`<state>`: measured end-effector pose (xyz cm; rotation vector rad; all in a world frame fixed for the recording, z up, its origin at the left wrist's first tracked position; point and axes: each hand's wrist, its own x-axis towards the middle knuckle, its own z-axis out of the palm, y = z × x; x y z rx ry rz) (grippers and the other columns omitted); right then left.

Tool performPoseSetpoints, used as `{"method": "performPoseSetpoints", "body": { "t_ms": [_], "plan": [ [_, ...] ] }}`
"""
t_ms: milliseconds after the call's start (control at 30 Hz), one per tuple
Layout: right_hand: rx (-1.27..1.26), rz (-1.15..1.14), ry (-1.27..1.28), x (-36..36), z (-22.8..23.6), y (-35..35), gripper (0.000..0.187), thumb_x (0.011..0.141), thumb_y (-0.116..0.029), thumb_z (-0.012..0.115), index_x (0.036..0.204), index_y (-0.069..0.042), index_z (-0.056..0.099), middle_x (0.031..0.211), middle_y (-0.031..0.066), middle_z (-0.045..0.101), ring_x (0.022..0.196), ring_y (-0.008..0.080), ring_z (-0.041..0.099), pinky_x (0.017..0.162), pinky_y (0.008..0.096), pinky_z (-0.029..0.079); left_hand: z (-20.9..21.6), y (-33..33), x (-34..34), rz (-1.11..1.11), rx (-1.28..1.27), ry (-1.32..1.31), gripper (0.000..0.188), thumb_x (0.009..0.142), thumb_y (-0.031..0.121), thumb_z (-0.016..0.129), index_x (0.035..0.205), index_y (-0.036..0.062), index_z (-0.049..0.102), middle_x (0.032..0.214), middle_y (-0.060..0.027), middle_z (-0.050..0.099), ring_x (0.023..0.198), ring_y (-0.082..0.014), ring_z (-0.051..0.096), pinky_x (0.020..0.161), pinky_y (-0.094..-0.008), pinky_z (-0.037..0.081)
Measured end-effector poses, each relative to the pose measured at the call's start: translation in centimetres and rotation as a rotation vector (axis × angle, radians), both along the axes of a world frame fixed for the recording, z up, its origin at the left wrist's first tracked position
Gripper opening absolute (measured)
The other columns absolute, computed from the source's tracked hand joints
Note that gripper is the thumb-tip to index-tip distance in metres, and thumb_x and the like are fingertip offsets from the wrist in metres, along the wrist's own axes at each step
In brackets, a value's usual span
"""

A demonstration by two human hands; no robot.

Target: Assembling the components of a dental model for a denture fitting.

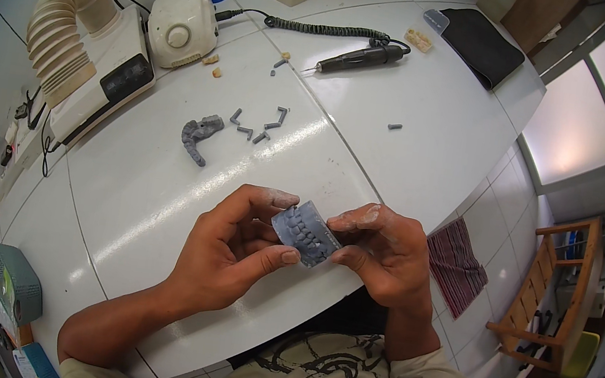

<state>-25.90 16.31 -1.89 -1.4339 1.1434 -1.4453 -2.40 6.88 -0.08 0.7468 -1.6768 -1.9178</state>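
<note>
A grey dental model (306,232) with a row of teeth is held up between both hands, above the near part of the white table. My left hand (230,237) grips its left side, thumb at the lower edge and index finger at the upper corner. On the other side my right hand (386,255) pinches it between thumb and fingers; white dust coats the fingertips. Farther off on the table lie a curved grey dental piece (197,137) and several small grey angled pegs (246,132). One single grey peg (395,127) rests to the right.
A black rotary handpiece (359,58) with a coiled cord lies at the back, near its white control unit (182,25). At left stands a dust extractor with a ribbed hose (60,39). A black mat (484,48) and a yellowish dental piece (419,39) are far right.
</note>
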Motion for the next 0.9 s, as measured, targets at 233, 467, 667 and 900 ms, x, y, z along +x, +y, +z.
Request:
{"method": "performPoseSetpoints", "body": {
  "t_ms": [233,467,667,900],
  "plan": [
    [-0.019,0.005,0.009,-0.06,-0.22,-0.05,0.032,0.089,0.006,0.082,0.121,0.006,0.074,0.114,0.0186,0.079,0.107,0.0262,0.079,0.093,0.0361,0.066,0.06,-0.1,0.04,-0.009,-0.017,-0.022,0.051,0.097,0.002,0.08,0.141,0.001,0.053,0.129,-0.012,0.066,0.115,-0.0167,0.068,0.099,-0.0345,0.059],
    [-0.031,-0.002,-0.016,-0.01,-0.4,-0.02,0.032,0.09,0.005,0.082,0.121,0.006,0.074,0.112,0.0182,0.079,0.105,0.026,0.079,0.091,0.036,0.067,-0.06,-0.08,-0.01,-0.005,-0.018,-0.017,0.051,0.097,0.002,0.08,0.141,0.0006,0.053,0.129,-0.0122,0.066,0.114,-0.0168,0.069,0.099,-0.0342,0.059],
    [-0.011,0.007,-0.009,-0.01,-0.08,-0.01,0.032,0.09,0.006,0.082,0.121,0.006,0.074,0.112,0.0184,0.079,0.104,0.0257,0.079,0.092,0.0358,0.066,0.02,-0.05,0.02,-0.003,-0.016,-0.026,0.052,0.097,0.002,0.081,0.14,0.0007,0.053,0.129,-0.0123,0.066,0.115,-0.017,0.069,0.099,-0.0342,0.059],
    [0.045,0.047,0.01,-0.21,0.2,-0.01,0.032,0.088,0.009,0.081,0.12,0.006,0.074,0.109,0.0188,0.079,0.104,0.0266,0.08,0.092,0.0358,0.066,-0.15,-0.09,0.08,-0.012,-0.045,-0.039,0.051,0.096,-0.001,0.081,0.14,0.0011,0.054,0.129,-0.0116,0.067,0.111,-0.0156,0.071,0.095,-0.0319,0.059]
  ]
}}
